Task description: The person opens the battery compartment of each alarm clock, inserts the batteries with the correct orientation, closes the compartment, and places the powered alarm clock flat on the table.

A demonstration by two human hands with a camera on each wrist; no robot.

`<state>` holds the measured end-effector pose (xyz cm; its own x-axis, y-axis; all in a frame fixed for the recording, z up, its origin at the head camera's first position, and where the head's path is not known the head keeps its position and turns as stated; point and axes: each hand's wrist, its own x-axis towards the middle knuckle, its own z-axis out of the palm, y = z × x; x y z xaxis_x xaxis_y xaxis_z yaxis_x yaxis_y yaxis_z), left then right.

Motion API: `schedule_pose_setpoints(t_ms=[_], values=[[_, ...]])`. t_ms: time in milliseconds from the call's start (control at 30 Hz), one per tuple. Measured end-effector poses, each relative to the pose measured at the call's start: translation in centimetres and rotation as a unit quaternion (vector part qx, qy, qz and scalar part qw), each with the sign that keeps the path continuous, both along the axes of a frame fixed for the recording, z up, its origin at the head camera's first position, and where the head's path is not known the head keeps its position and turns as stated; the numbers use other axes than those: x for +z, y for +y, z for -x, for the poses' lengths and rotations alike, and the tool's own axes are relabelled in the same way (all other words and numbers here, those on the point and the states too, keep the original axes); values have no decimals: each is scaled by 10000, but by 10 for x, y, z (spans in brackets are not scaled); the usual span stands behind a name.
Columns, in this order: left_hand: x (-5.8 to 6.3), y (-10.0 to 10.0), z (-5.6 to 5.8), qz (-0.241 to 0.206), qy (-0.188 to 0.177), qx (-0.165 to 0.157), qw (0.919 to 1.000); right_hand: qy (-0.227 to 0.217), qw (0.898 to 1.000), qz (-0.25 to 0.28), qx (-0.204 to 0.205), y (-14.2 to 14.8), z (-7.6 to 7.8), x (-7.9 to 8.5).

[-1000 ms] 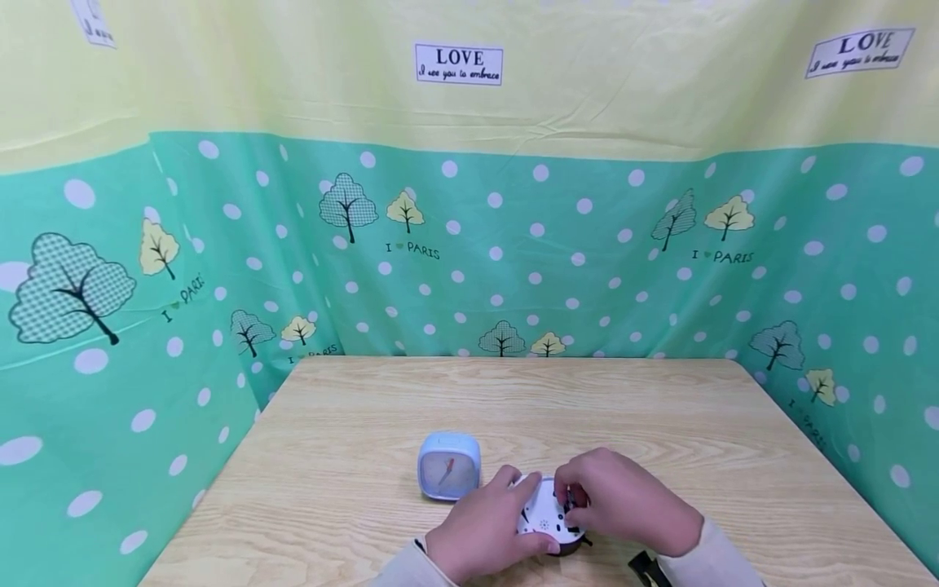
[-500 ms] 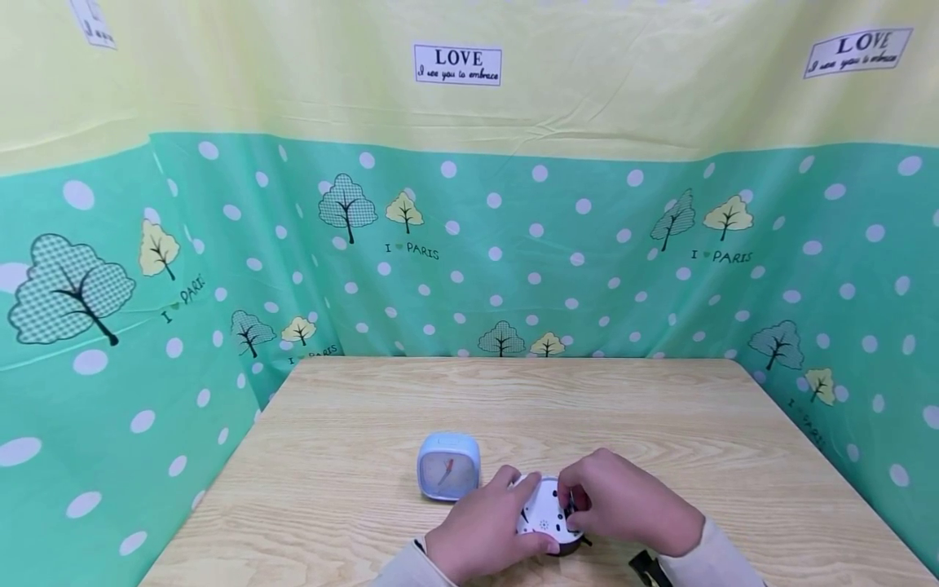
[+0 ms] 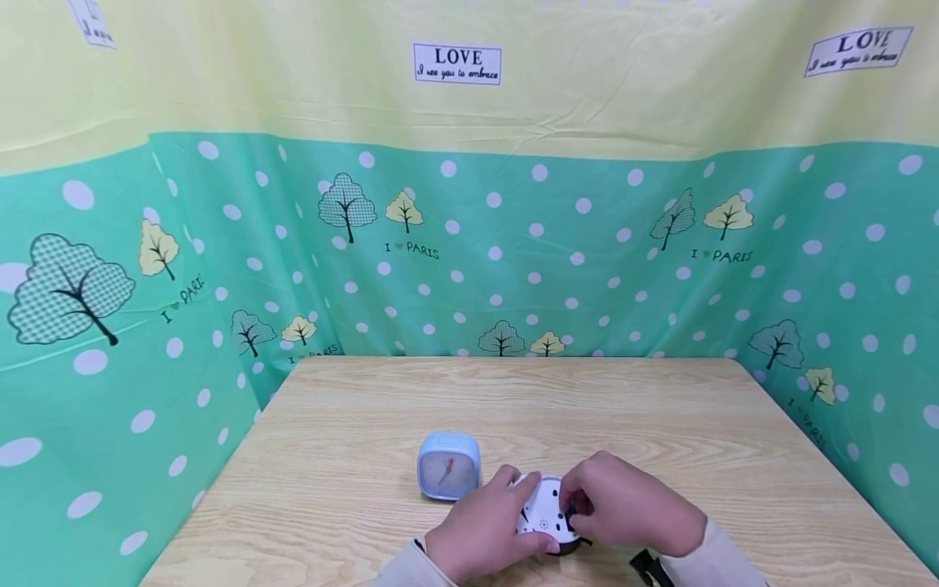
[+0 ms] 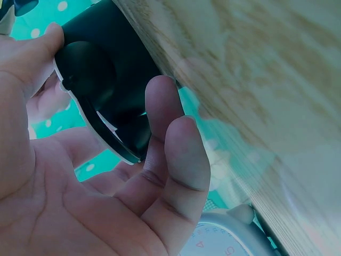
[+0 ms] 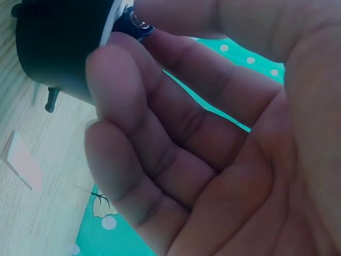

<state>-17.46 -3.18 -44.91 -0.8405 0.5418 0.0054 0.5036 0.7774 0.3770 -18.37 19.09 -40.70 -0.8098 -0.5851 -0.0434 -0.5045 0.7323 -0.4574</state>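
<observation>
A round black alarm clock (image 3: pixel 543 507) lies on the table with its white back turned up. My left hand (image 3: pixel 482 528) grips it by the rim, thumb at the near side and fingers at the far side. In the left wrist view, its black casing (image 4: pixel 101 69) sits between thumb and fingers. My right hand (image 3: pixel 627 504) is at the right part of the white back. Its thumb and forefinger pinch a small dark blue battery (image 5: pixel 133 24) at the casing's edge in the right wrist view. The battery slot is mostly hidden by the fingers.
A light blue square alarm clock (image 3: pixel 449 466) stands just left of and behind the black one. A small white flat piece (image 5: pixel 22 160) lies on the wooden table (image 3: pixel 352 456), seen from the right wrist. A polka-dot curtain (image 3: pixel 513 244) surrounds the table's back and sides.
The right hand's fingertips have shifted very slightly to the right over the clock's back. The left hand and both clocks have stayed in place.
</observation>
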Motion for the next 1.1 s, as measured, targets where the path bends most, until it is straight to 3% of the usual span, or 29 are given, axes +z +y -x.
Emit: schedule_pose_setpoints(t_ms=[467,1100], values=[[-1,0,-1,-21,82,39,10000,295,9994,-151,-34,1,2,-2],[0,-1,-2,0,160,4,9999,268,9991,-187,-278,1,0,-1]])
